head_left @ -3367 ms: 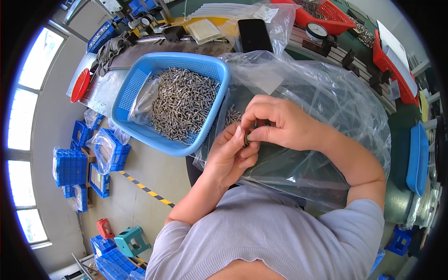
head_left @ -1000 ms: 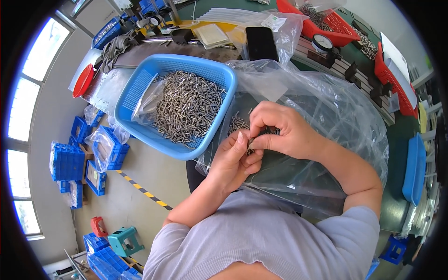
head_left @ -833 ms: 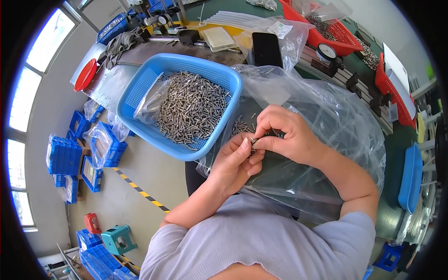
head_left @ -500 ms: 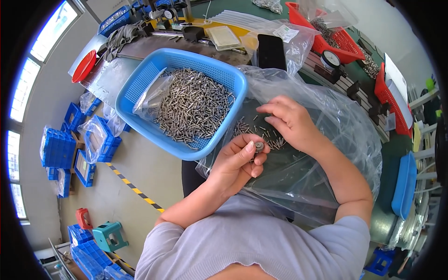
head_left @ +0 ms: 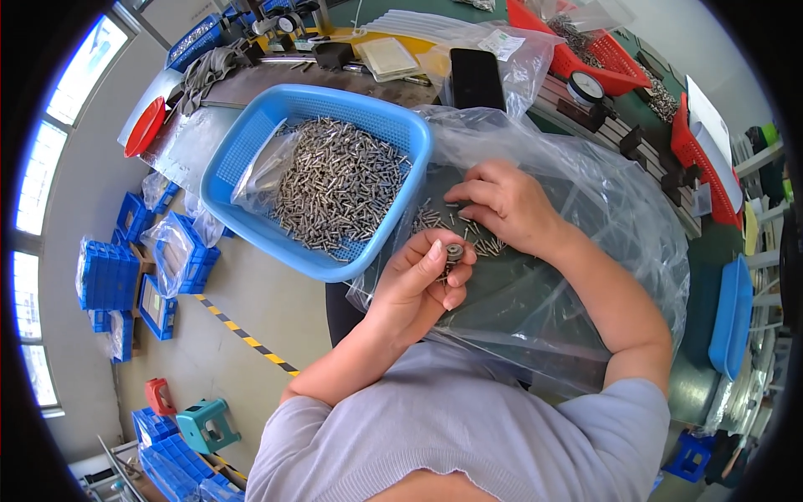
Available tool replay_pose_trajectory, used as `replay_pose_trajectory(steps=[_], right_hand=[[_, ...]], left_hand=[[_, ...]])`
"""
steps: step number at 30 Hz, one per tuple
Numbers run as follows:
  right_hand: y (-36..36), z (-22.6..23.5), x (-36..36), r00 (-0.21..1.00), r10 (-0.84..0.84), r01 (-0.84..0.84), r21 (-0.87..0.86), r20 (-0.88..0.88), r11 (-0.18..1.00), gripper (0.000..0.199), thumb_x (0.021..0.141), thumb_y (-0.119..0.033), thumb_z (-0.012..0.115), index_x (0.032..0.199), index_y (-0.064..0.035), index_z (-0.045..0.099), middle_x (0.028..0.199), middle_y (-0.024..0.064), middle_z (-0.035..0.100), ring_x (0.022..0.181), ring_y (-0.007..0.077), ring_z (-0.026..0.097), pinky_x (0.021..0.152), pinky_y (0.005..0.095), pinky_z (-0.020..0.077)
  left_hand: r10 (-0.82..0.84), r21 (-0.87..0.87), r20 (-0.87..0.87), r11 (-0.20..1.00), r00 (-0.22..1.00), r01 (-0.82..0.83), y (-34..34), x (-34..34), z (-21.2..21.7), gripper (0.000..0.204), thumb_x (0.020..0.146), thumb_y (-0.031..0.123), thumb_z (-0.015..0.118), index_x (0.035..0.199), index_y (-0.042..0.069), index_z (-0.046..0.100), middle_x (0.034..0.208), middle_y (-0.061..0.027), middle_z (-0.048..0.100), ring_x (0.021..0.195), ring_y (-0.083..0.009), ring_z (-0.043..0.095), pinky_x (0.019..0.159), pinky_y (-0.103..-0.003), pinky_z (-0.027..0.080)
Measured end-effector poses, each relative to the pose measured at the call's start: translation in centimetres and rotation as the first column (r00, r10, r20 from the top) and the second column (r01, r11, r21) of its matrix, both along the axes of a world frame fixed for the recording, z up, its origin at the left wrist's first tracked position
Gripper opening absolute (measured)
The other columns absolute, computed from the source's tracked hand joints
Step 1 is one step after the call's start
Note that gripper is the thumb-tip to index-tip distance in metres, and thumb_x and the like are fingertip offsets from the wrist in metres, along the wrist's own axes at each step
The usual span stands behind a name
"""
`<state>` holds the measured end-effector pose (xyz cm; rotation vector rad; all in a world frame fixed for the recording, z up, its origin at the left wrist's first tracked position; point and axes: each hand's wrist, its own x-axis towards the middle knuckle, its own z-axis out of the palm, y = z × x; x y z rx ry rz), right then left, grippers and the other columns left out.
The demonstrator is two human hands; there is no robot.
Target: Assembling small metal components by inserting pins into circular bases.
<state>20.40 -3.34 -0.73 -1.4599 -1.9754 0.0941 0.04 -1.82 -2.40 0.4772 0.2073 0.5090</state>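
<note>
My left hand (head_left: 420,276) is closed round a small round metal part (head_left: 454,253) with a hole in its top face, the thumb pressed against its side. My right hand (head_left: 512,205) is a little farther off to the right. Its fingers are bent and apart at the tips, just over a scatter of small metal pins (head_left: 488,248); no pin shows between them. These loose pins lie on clear plastic sheeting (head_left: 577,301) on the green tabletop. To the left of the hands, a blue plastic basket (head_left: 418,180) holds a large heap of similar pins (head_left: 339,184).
Beyond the basket are a black phone (head_left: 477,79), a pale notepad (head_left: 389,58) and a dial gauge stand (head_left: 288,23). Another dial gauge (head_left: 585,87) sits by a red basket (head_left: 615,71) at the far right. Blue crates (head_left: 109,276) and a teal stool (head_left: 207,425) stand on the floor leftward.
My right hand has moved slightly left and its fingers are lower over the loose pins. The left hand still holds the round part, its top now more visible. The whole view has shifted a little.
</note>
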Motion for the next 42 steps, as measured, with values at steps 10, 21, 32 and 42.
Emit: replay_pose_trajectory(steps=[10,21,32,42], right_hand=[[0.0,-0.8,0.1,0.998,0.034,-0.036,-0.034,-0.055,0.999,0.013,0.07,-0.006,0.069,0.082,-0.0051,0.063,0.082,0.0088,0.056,0.079,0.0282,0.058,0.068,0.0371,0.0477],[0.1,-0.7,1.5,0.995,0.081,-0.085,-0.075,-0.061,0.994,0.011,0.073,-0.008,0.068,0.082,-0.0057,0.062,0.083,0.0086,0.059,0.08,0.0292,0.06,0.068,0.0381,0.0493],[-0.5,0.1,1.2,0.986,0.012,-0.034,-0.13,-0.164,0.991,0.009,0.08,-0.009,0.064,0.085,-0.0038,0.059,0.081,0.008,0.057,0.078,0.0235,0.057,0.069,0.033,0.0451],[-2.7,4.2,-0.9,0.838,0.122,-0.348,-0.35,-0.532,0.87,0.011,0.086,-0.012,0.059,0.085,-0.0007,0.057,0.082,0.0047,0.056,0.076,0.0161,0.054,0.069,0.0282,0.0427]], left_hand=[[-0.004,-0.025,0.008,1.0,1.0,0.005,0.0,0.0,-0.2,0.017,0.094,0.023,0.057,0.105,0.01,0.055,0.098,-0.0089,0.057,0.07,-0.0099,0.045,0.056,-0.023,0.038],[0.002,-0.055,0.004,0.998,1.0,-0.002,0.0,0.0,0.0,0.02,0.097,0.028,0.05,0.106,0.01,0.053,0.092,-0.0081,0.052,0.068,-0.0096,0.042,0.053,-0.02,0.036],[0.005,-0.02,0.022,1.0,1.0,-0.005,0.0,0.0,-0.1,0.02,0.097,0.028,0.049,0.106,0.01,0.053,0.091,-0.008,0.05,0.068,-0.0096,0.041,0.052,-0.02,0.035],[0.027,0.006,-0.034,1.0,0.999,-0.027,0.0,0.2,0.2,0.022,0.097,0.028,0.05,0.106,0.008,0.051,0.089,-0.0062,0.052,0.066,-0.0091,0.041,0.051,-0.021,0.034]])
